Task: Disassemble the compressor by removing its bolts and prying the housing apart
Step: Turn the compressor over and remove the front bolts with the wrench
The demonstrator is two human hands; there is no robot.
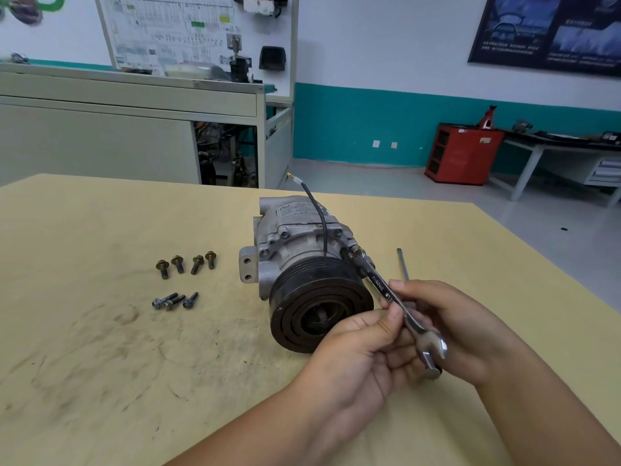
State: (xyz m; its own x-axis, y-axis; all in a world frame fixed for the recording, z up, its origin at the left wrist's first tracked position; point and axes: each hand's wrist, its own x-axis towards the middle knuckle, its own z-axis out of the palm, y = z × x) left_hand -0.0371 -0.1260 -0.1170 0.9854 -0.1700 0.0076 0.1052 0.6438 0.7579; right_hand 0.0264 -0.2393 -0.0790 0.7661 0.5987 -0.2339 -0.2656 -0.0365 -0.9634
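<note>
- Compressor [302, 250] lies on its side just right of the frame's middle, on the tan table [100, 348], with its black pulley [319, 307] facing the camera
- Black wire [321, 223] rises from the top of the housing toward the upper middle of the frame
- Open-ended wrench [386, 294] runs diagonally from the compressor's right side down toward the lower right; its far end sits on a bolt [355, 252] at the housing's right edge, and its near jaw end hangs free above the table
- Left hand [363, 348], reaching in from the bottom middle, pinches the wrench shank between thumb and curled fingers
- Right hand [450, 324], reaching in from the lower right, grips the same shank from the other side, fingertips curled over it
- Four loose bolts [186, 264] stand in a row left of the compressor, well apart from it; three smaller bolts [174, 301] lie clustered just below them
- Thin flat bar [402, 264] lies on the table right of the wrench, its near end hidden behind the right hand
</note>
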